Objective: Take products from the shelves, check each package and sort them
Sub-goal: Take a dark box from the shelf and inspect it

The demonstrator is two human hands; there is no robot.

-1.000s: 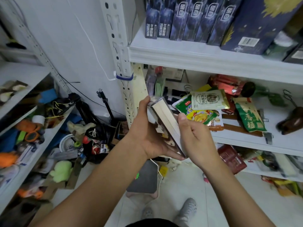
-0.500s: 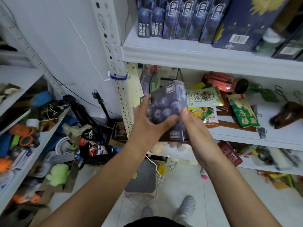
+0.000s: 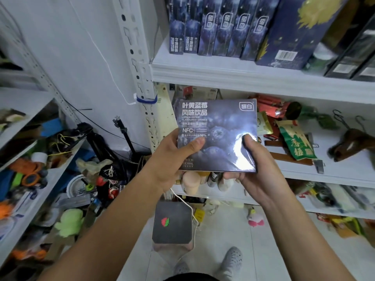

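A dark blue blueberry drink box point(image 3: 217, 126), wrapped in shiny film, faces me with its printed front upright. My left hand point(image 3: 172, 159) grips its lower left corner, thumb on the front. My right hand point(image 3: 257, 167) grips the lower right corner, thumb over the glare on the film. The box hangs in front of the middle shelf point(image 3: 334, 175). Several matching blue boxes point(image 3: 215, 27) stand in a row on the top shelf point(image 3: 223, 76).
Snack bags point(image 3: 296, 142) and red packets point(image 3: 272, 108) lie on the middle shelf, with a brown object point(image 3: 353, 142) at the right. A cluttered rack point(image 3: 30, 159) stands at the left. A dark stool point(image 3: 172, 224) sits on the floor near my feet.
Both hands turned the box from edge-on to its front face toward me, and raised it slightly. The grip shifted to the lower corners.
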